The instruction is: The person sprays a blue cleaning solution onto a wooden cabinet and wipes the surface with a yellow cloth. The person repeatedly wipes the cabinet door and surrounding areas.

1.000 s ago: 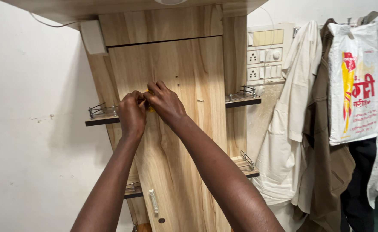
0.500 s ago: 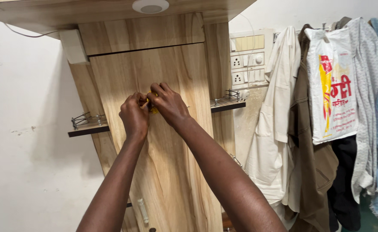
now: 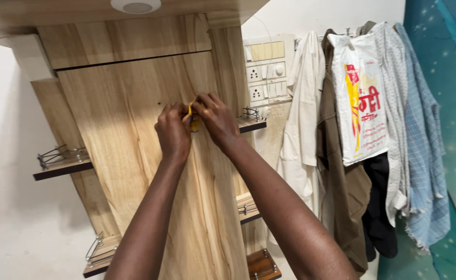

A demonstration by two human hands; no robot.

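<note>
I see the small yellow piece pinched between left hand and right hand, both pressed together against the wooden cabinet door.

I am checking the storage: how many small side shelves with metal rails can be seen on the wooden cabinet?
5. Left side: upper shelf and lower shelf. Right side: upper shelf, middle shelf and bottom shelf. The arms may hide others.
</note>
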